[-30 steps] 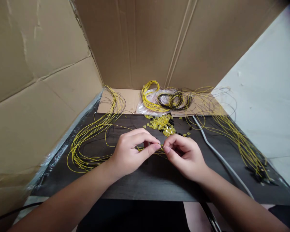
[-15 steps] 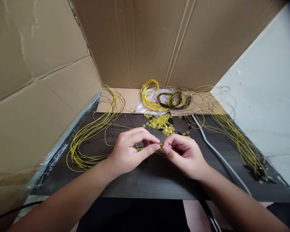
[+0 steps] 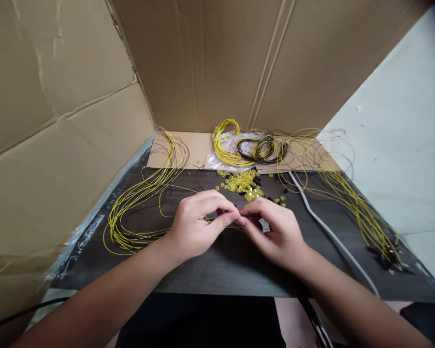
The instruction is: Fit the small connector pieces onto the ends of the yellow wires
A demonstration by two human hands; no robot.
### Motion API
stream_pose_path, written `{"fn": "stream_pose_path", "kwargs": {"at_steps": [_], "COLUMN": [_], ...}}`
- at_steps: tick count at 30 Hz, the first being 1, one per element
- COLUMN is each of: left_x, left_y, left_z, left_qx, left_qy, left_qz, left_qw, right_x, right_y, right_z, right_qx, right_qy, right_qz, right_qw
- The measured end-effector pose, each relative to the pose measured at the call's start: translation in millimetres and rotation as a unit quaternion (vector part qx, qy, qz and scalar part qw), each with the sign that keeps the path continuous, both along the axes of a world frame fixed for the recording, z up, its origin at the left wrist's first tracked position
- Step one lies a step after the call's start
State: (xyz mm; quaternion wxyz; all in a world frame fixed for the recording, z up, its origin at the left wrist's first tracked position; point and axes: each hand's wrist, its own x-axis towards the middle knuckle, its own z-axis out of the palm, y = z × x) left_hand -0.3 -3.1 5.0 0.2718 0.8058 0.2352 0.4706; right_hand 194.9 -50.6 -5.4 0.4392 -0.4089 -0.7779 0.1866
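My left hand (image 3: 197, 224) is closed in a pinch, thumb against index finger, on thin yellow wire. My right hand (image 3: 277, 232) pinches at the same spot from the other side, and the fingertips of both hands meet. The wire's end is hidden between the fingertips. Yellow strands pass behind my hands, just above the dark tabletop (image 3: 210, 275). To the left, a long looped bundle of yellow and black wires (image 3: 116, 227) curves round toward my left hand. Small clear yellow pieces (image 3: 241, 182) lie heaped beyond my fingers, with small black pieces among them.
At the back, coiled yellow wire (image 3: 217, 145) and coiled black wire (image 3: 264, 150) rest on a plastic bag. Another wire bundle with dark ends (image 3: 387, 256) spreads down the right side. A grey cable (image 3: 326, 227) crosses the table. Cardboard walls (image 3: 217, 63) stand around it.
My right hand has moved slightly left, so its fingertips now touch those of my left hand. The small gap that showed yellow wire between them has closed.
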Motion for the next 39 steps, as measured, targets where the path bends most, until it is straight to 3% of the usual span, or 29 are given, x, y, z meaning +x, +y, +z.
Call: {"fn": "stream_pose_path", "kwargs": {"at_steps": [6,12,32,39], "left_x": [2.5,0.7,0.2,-2.1], "left_y": [0.4,-0.3,-0.3,1.1], "left_z": [0.7,-0.2,-5.8,-3.3], "left_qx": [0.002,0.010,0.109,0.122], "left_qy": [0.001,0.022,0.056,0.082], "left_qz": [0.008,-0.038,-0.018,-0.036], "left_qw": [1.000,0.999,0.992,0.988], "right_x": [0.2,4.3,6.1,8.1], "right_y": [-1.5,-2.8,1.3,4.6], "right_z": [2.4,7.9,4.9,3.0], "right_qx": [0.080,0.078,0.051,0.037], "right_qy": [-0.050,-0.051,-0.018,-0.026], "right_qz": [-0.023,-0.006,0.027,0.046], "right_qw": [0.995,0.996,0.998,0.998]}}
